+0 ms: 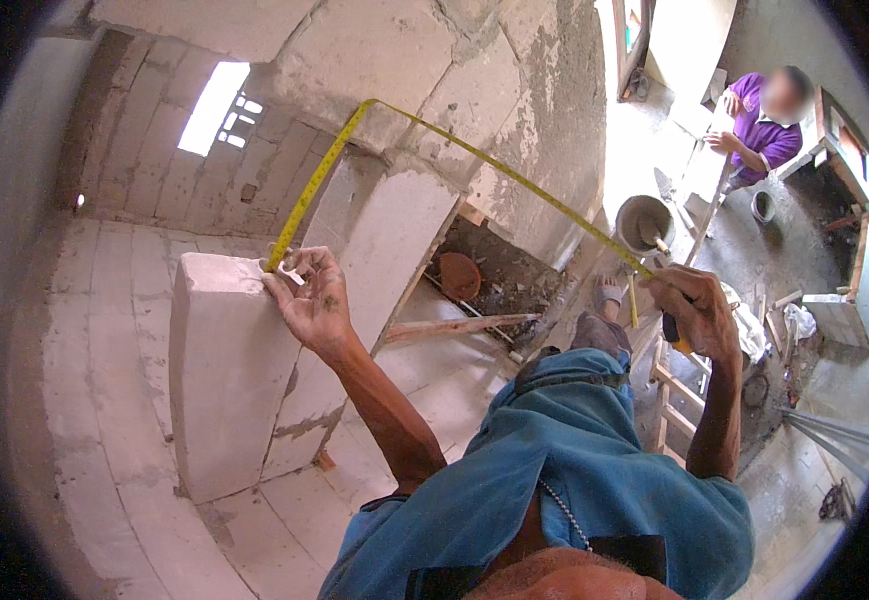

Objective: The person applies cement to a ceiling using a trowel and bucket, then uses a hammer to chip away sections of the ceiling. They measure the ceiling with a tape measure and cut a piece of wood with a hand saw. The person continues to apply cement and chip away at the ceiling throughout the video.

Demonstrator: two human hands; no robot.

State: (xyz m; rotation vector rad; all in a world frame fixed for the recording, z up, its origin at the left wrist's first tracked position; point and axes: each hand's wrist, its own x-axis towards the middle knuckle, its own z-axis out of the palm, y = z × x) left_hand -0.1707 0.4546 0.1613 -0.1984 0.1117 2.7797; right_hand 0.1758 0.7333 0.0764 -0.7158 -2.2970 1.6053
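A yellow tape measure blade [320, 185] stretches between my two hands and folds sharply at a peak above them. Its end is pinched between the thumb and fingers of my left hand [313, 300], close to the upper corner of a pale block [227, 375]. The block stands upright at the end of a row of similar masonry. On the right, my right hand [700, 308] is wrapped round the black and yellow tape case [675, 332], which the fingers partly hide.
Blockwork wall [545, 130] rises ahead. Below lie a reddish bowl [460, 276] and a wooden plank [460, 328]. A mortar bucket [644, 222] stands on the floor, a wooden ladder [677, 400] by my right side. Another person [763, 130] in purple works at far right.
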